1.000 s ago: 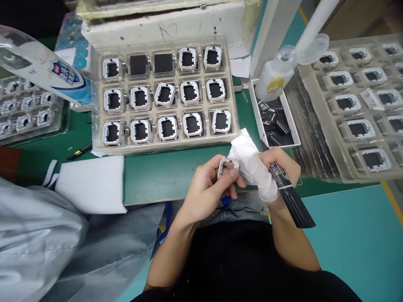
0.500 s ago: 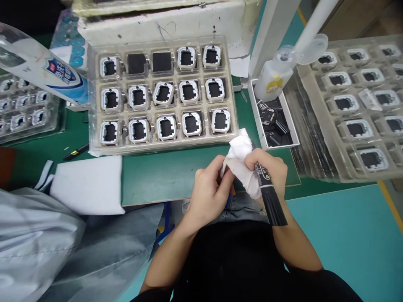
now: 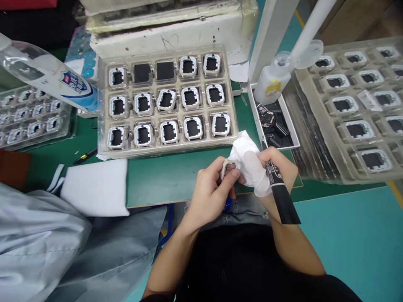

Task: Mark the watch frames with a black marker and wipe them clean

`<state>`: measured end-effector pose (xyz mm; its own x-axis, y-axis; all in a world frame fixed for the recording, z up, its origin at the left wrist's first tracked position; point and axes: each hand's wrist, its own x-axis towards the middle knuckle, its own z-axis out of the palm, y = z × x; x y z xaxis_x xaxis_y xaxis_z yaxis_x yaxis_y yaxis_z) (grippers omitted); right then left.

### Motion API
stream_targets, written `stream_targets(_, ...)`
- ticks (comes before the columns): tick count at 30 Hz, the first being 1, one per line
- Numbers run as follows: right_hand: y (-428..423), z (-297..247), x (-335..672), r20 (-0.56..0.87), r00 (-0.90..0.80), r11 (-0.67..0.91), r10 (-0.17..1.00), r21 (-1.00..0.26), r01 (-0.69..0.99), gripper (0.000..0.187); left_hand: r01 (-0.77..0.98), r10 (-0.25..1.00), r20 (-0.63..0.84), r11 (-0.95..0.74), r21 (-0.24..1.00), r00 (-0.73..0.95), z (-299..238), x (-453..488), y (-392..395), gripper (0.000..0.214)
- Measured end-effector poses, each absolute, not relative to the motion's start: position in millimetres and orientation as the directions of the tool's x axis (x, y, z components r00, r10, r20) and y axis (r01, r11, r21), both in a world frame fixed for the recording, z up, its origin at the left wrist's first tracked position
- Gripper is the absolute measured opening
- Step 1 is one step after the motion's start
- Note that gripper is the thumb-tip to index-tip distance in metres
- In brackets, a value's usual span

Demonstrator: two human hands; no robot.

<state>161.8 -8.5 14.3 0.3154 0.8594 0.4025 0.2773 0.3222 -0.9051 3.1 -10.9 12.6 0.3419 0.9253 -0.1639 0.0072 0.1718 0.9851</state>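
My left hand point(image 3: 209, 193) pinches a pale, squarish watch case point(image 3: 224, 167) between thumb and fingers, above the bench's front edge. My right hand point(image 3: 283, 163) grips a crumpled white cloth point(image 3: 247, 161) and also a black marker pen point(image 3: 285, 203), which slants down toward my forearm. The cloth lies close against the case's right side; whether it touches there I cannot tell. Just beyond my hands, a clear plastic tray point(image 3: 151, 152) carries rows of similar watch cases point(image 3: 192, 128), with two pockets in the back row showing only black squares.
A white box point(image 3: 294, 136) of black parts holds a squeeze bottle point(image 3: 272, 82). Stacked trays point(image 3: 304, 121) stand at right. A large clear bottle point(image 3: 59, 75) leans at left, near a folded white cloth point(image 3: 94, 186) and a pen point(image 3: 85, 156). A co-worker's grey-blue sleeve point(image 3: 37, 243) is close by.
My right hand has shifted slightly right with the cloth and marker, baring more of the watch case. The left hand stays nearly in place. The view has shifted a little.
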Motion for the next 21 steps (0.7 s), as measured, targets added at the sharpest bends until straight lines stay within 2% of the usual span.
stream_targets(5,-9,12,162,0.405,0.335,0.318,0.85,-0.904,0.287,0.055,-0.162,0.904,-0.198,0.275,0.948,0.379,13,2,-7,0.028)
stream_targets(10,-12,9,166,0.478,0.371,0.346,0.796,-0.862,0.37,0.052,-0.327,0.911,-0.187,0.315,0.891,0.367,9,-2,-4,0.027)
stream_targets(17,-18,12,167,0.464,0.345,0.322,0.816,-0.86,0.396,0.051,-0.404,0.914,-0.163,0.317,0.858,0.371,5,-6,-5,0.023)
stream_targets(21,-20,15,167,0.468,0.335,0.32,0.817,-0.853,0.411,0.043,-0.445,0.925,-0.173,0.32,0.836,0.339,5,-5,-5,0.022)
